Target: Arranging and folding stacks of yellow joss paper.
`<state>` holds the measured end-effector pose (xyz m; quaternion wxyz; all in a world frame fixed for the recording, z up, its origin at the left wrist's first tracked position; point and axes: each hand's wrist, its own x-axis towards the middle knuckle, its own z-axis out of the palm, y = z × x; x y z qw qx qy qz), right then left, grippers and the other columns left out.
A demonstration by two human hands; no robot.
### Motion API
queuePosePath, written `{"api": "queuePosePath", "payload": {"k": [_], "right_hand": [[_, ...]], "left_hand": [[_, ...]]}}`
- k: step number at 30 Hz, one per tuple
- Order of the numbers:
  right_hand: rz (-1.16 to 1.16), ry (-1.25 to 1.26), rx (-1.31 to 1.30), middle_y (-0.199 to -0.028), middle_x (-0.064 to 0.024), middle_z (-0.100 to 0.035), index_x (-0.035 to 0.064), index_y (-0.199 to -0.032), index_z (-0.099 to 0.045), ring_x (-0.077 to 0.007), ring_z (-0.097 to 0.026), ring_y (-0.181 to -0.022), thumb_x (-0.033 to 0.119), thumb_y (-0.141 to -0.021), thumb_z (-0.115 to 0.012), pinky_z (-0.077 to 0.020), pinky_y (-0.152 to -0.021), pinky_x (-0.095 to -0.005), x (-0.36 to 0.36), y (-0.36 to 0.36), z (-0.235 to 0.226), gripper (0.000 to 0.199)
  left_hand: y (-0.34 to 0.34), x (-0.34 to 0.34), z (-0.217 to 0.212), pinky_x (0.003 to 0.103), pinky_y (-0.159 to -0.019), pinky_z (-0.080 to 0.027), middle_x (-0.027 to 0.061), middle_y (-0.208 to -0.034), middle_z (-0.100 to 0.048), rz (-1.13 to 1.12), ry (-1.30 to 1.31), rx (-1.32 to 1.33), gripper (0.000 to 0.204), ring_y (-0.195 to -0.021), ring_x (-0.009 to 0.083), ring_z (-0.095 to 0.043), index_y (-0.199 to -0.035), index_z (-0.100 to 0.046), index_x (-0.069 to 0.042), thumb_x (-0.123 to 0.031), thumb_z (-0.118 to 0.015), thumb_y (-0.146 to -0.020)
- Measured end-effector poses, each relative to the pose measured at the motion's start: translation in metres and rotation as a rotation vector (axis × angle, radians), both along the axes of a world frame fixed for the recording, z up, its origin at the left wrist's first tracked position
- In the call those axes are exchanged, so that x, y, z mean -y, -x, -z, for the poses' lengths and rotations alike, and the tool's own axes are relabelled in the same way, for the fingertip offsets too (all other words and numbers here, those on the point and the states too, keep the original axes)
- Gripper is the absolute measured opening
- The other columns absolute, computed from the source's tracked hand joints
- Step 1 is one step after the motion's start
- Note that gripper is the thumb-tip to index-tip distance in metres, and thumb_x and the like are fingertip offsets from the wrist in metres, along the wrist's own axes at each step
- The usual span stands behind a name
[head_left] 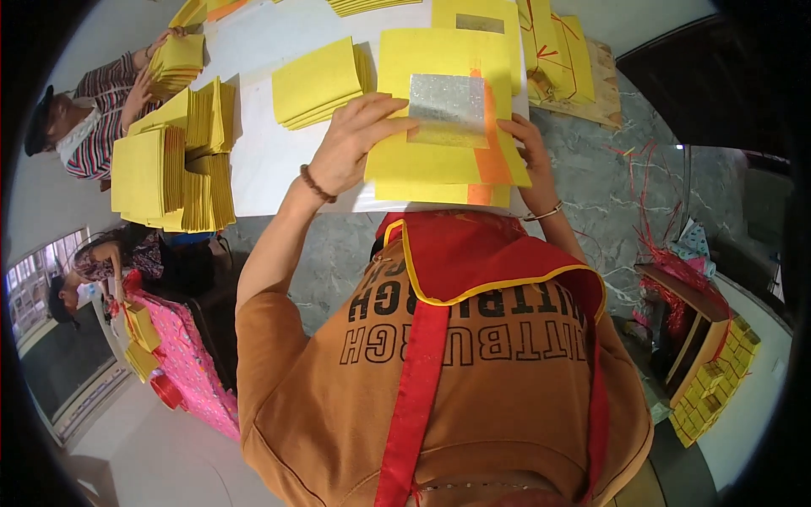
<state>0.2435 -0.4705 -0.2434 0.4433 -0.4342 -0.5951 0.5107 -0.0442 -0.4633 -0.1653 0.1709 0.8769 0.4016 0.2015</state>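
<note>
A yellow paper sheet [393, 160] with a silver foil patch and an orange stripe lies in front of me, slightly raised and bent at its near edge. Another yellow sheet [422, 193] shows beneath it at the table's near side. My left hand [359, 139] grips the upper sheet's left side, fingers over the paper and tips near the foil. At the right edge, my right hand [528, 148] has its fingers closed on the same sheet; its thumb is hidden. To the left of the sheet lies a fanned pile of folded yellow paper [319, 82].
Stacks of folded yellow paper [173, 165] stand along the white table's [262, 182] left side. A person [97, 122] in stripes handles another stack there. Red-tied yellow bundles [562, 59] lie on a board at right. A second person [110, 262] works by a pink-covered table [190, 355].
</note>
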Motion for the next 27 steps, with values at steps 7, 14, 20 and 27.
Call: {"api": "queuePosePath", "payload": {"k": [7, 14, 20, 27], "right_hand": [[-0.004, -0.546, 0.421, -0.121, -0.0074, -0.051, 0.0129, -0.094, -0.065, -0.0256, -0.05, -0.108, 0.009, -0.071, -0.07, -0.042, -0.087, -0.0347, -0.008, -0.01, -0.047, 0.024], [-0.034, -0.179, 0.389, -0.088, -0.0062, -0.065, 0.0067, -0.091, -0.064, -0.0177, -0.06, -0.072, 0.012, -0.075, -0.068, -0.0442, -0.064, -0.031, 0.018, -0.004, -0.047, 0.017], [0.197, 0.129, -0.053, -0.069, -0.0049, -0.059, 0.0024, -0.103, -0.062, -0.0061, -0.05, -0.06, 0.012, -0.078, -0.065, -0.0407, -0.055, -0.0228, 0.007, 0.025, -0.06, 0.027], [0.118, 0.111, 0.219, -0.065, 0.0095, -0.04, 0.0019, -0.115, -0.058, -0.0011, -0.03, -0.056, 0.008, -0.082, -0.064, -0.0245, -0.048, -0.0182, 0.002, 0.018, -0.056, 0.035]], "left_hand": [[-0.005, 0.018, -0.024, 0.033, -0.078, -0.039, 0.0052, -0.106, -0.059, 0.014, -0.318, -0.152, 0.031, -0.096, 0.0223, -0.053, -0.106, -0.063, -0.018, -0.017, -0.058, -0.076], [-0.005, 0.035, -0.01, 0.033, -0.053, -0.042, 0.0118, -0.066, -0.059, -0.324, 0.221, 0.149, 0.019, -0.057, 0.0259, -0.056, -0.091, -0.064, -0.004, -0.02, -0.06, -0.083], [-0.013, 0.013, 0.004, 0.027, -0.048, -0.039, 0.0106, -0.064, -0.06, -0.507, 0.526, 0.427, 0.022, -0.05, 0.0101, -0.048, -0.094, -0.063, 0.002, -0.018, -0.059, -0.085], [-0.015, 0.002, 0.008, 0.024, -0.05, -0.039, 0.0039, -0.069, -0.062, -0.527, 0.755, 0.621, 0.024, -0.054, 0.0065, -0.05, -0.106, -0.055, 0.003, -0.011, -0.056, -0.086]]}}
